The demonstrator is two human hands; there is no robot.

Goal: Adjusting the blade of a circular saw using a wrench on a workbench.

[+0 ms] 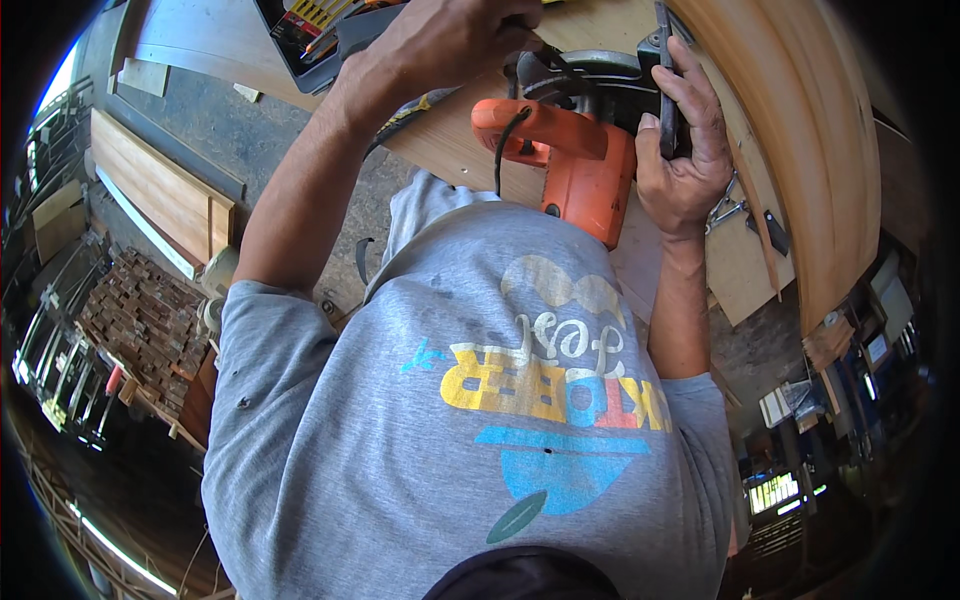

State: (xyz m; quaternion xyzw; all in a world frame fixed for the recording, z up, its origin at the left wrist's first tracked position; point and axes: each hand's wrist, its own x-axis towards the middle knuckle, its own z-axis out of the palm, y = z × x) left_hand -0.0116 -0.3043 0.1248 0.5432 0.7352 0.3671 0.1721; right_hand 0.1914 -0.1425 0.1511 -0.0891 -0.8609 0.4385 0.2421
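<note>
An orange circular saw (587,178) lies on a wooden work surface (445,145) in front of my body, its cord looping down from the handle. My right hand (685,150) grips the dark metal base plate (667,100) at the saw's right side, thumb and fingers around its edge. My left hand (480,30) is raised at the top edge, beside the blade guard (590,65), with fingers curled; what it holds, if anything, is too hidden to name.
An open case of tools (310,25) is at the upper left. Wooden panels (150,170) and a block-patterned wood piece (140,335) lie to the left. A large curved board (830,180) runs along the right, near loose metal tools (740,205).
</note>
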